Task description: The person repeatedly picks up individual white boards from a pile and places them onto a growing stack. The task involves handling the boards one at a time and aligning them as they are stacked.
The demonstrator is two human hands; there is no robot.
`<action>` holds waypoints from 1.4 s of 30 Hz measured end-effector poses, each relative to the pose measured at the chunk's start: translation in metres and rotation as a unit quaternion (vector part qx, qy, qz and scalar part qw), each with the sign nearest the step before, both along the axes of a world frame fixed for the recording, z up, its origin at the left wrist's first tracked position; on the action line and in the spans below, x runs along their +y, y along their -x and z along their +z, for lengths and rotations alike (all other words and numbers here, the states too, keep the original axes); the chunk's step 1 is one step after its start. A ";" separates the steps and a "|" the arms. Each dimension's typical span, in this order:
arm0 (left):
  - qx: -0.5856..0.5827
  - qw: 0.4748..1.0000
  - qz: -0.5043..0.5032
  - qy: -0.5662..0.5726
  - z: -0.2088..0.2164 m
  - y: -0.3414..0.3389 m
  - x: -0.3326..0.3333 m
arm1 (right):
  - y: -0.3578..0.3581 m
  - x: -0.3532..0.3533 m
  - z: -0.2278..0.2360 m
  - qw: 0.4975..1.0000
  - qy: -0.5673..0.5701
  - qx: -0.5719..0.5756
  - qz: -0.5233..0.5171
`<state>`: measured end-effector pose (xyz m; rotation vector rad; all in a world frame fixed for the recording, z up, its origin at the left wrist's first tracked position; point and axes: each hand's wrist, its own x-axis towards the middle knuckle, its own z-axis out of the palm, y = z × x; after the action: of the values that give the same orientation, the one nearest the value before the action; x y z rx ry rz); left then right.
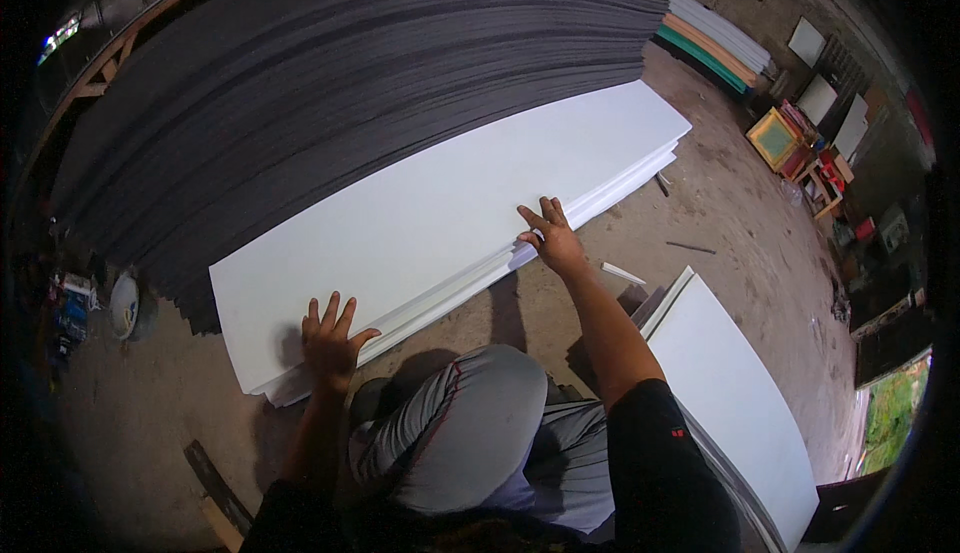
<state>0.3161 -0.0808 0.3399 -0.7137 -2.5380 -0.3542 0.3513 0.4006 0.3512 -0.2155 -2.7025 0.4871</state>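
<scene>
A long white sheet [430, 203] lies on top of a low stack of similar white sheets in front of me. My left hand [332, 341] rests near the left end of its near edge, fingers spread over the top. Farther right along the same edge is my right hand [552, 238], its fingers apart and touching the sheet. Neither hand grips anything that I can see. The edges of the lower sheets [620, 193] show slightly offset beneath the top one. My bent knee [470, 423] is close to the stack.
A tall stack of dark grey sheets [350, 73] stands right behind the white ones. More white panels [735, 393] lie at my right. White, orange and green sheets [715, 38] are piled at the far right, near framed boards [775, 140]. Wood pieces [215, 478] lie at lower left.
</scene>
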 end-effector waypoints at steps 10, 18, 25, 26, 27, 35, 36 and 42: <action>0.010 1.000 -0.008 0.011 0.005 -0.001 0.005 | 0.003 -0.001 -0.002 1.000 0.007 0.011 0.009; -0.020 1.000 -0.004 -0.006 -0.002 -0.003 0.009 | 0.001 -0.012 0.004 0.998 -0.037 -0.043 -0.037; -0.115 0.992 -0.002 0.043 0.024 0.001 0.053 | -0.014 -0.029 0.013 0.995 -0.043 -0.074 -0.058; -0.125 0.991 -0.022 0.048 0.025 0.004 0.067 | -0.021 -0.031 0.017 0.995 -0.034 -0.078 -0.059; -0.135 0.988 -0.043 0.054 0.028 0.007 0.081 | -0.028 -0.033 0.020 0.994 -0.026 -0.082 -0.061; -0.248 0.920 -0.301 0.029 0.060 -0.039 0.232 | -0.162 -0.010 0.011 0.977 -0.026 -0.094 -0.188; -0.253 0.907 -0.335 0.032 0.069 -0.053 0.249 | -0.196 -0.001 0.011 0.972 -0.020 -0.108 -0.205; -0.227 0.849 -0.476 0.032 0.087 -0.130 0.322 | -0.418 0.011 0.022 0.932 -0.053 -0.209 -0.291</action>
<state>0.4457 0.2416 0.4265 -2.1187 -2.3848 -0.8363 0.7689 0.4114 0.3734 -1.1625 -2.8468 0.1196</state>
